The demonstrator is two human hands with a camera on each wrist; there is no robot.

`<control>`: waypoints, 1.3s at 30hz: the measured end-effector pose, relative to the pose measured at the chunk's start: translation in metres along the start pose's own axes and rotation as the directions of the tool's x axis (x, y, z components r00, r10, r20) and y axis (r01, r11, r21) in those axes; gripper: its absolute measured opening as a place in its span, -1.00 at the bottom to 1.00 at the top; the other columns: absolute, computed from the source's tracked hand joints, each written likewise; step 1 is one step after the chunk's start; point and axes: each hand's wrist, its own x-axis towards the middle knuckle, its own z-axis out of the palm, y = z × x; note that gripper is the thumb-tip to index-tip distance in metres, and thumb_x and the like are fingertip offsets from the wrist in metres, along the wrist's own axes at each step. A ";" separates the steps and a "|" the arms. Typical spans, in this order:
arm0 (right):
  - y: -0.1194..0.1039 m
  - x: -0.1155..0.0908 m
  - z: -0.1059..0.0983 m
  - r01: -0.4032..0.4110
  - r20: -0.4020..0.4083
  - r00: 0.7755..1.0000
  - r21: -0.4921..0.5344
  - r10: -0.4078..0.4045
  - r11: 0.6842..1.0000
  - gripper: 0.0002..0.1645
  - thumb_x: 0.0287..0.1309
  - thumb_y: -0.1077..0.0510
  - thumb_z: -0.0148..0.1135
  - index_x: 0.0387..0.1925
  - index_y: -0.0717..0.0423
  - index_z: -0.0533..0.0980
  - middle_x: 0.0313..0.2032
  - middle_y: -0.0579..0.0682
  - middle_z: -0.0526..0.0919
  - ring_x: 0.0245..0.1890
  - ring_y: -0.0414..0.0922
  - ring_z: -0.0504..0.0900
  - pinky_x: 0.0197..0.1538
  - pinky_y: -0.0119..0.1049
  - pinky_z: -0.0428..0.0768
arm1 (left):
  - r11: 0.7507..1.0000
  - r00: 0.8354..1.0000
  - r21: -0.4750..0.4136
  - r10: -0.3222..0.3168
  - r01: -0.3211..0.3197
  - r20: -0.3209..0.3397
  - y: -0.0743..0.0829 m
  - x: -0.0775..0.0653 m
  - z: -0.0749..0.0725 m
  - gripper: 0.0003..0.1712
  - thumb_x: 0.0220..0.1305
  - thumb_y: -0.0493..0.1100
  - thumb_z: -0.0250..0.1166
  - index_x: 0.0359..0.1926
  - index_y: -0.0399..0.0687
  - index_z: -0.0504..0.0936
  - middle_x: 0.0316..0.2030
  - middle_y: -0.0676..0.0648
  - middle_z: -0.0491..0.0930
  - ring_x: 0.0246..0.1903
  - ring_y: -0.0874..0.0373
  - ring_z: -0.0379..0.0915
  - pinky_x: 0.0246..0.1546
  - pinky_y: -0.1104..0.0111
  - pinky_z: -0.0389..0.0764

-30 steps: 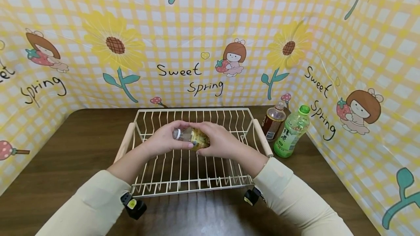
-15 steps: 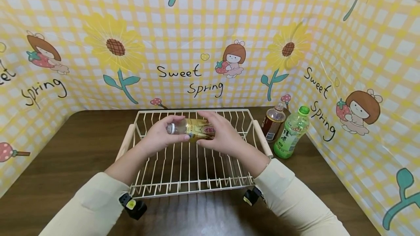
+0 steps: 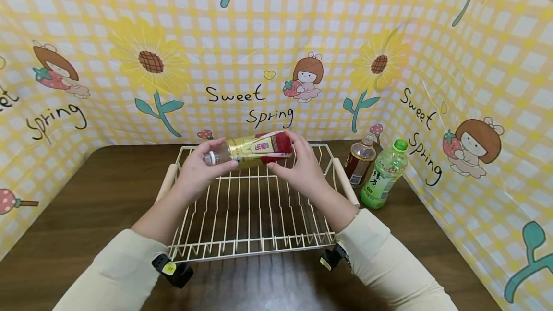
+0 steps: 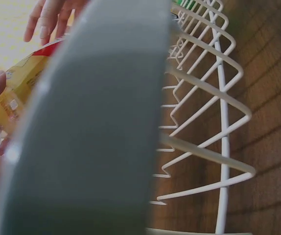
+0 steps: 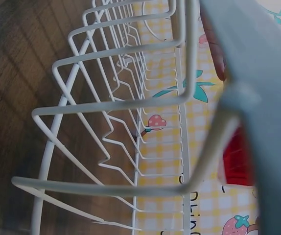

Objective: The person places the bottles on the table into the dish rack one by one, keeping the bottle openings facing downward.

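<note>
A clear plastic drink bottle (image 3: 259, 150) with a yellow and red label lies on its side in the air above the cream wire dish rack (image 3: 255, 253). Its white-ringed neck points left. My left hand (image 3: 194, 174) grips it at the neck and shoulder. At the red base end my right hand (image 3: 306, 172) is spread round it, thumb below and fingers beyond. In the left wrist view the fingers of this right hand (image 4: 52, 17) look straight, close to the bottle (image 4: 23, 81); contact cannot be told. A blurred grey bar covers much of both wrist views.
To the right of the rack stand a brown-labelled bottle (image 3: 360, 160) and a green tea bottle (image 3: 382, 176), both upright. The rack has wooden handles (image 3: 345, 181) at its sides and sits on a dark wood table (image 3: 86, 200). Yellow checked cloth (image 3: 242, 42) hangs behind.
Both hands have lifted the bottle away from the rack's middle, and its label has turned into view. The hands have drawn apart, the left one leftwards, the right one towards the bottle's base.
</note>
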 end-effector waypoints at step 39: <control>-0.006 0.005 0.014 -0.252 0.179 0.967 0.575 0.181 0.778 0.17 0.14 0.27 0.31 0.55 -0.10 -0.22 0.36 0.26 0.36 0.32 0.20 0.42 0.27 0.06 0.47 | 0.992 0.994 0.070 0.098 -0.101 0.044 -0.004 -0.002 0.016 -0.14 0.18 -0.24 0.40 0.44 0.01 0.20 0.02 -0.17 0.43 0.09 -0.01 0.47 -0.12 0.49 0.55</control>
